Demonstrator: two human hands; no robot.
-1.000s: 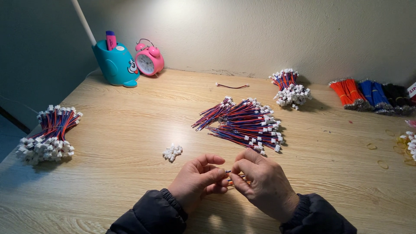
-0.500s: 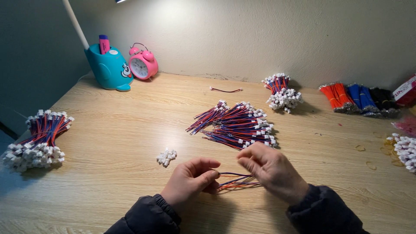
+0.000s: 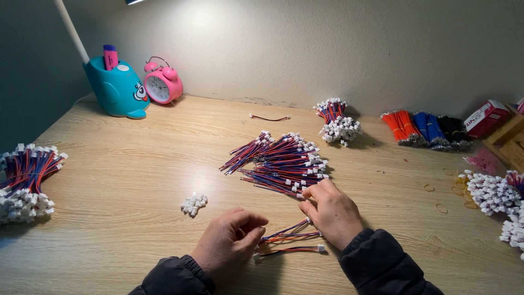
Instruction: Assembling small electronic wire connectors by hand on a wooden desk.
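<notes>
My left hand rests on the wooden desk with thumb and forefinger pinched on the ends of a few red-and-blue wire leads with white connectors. My right hand lies just to the right, fingertips touching the near edge of a fanned pile of the same leads. Whether it grips one there is hidden by the fingers. A small heap of loose white connectors sits left of my left hand.
Bundled leads lie at the left edge, back centre and right edge. Orange, blue and black wire bundles and a red box are at back right. A teal pen holder and pink alarm clock stand back left.
My hands have parted. The right hand moved up to the pile's edge; the left stays low, holding the few leads now laid on the desk between them.
</notes>
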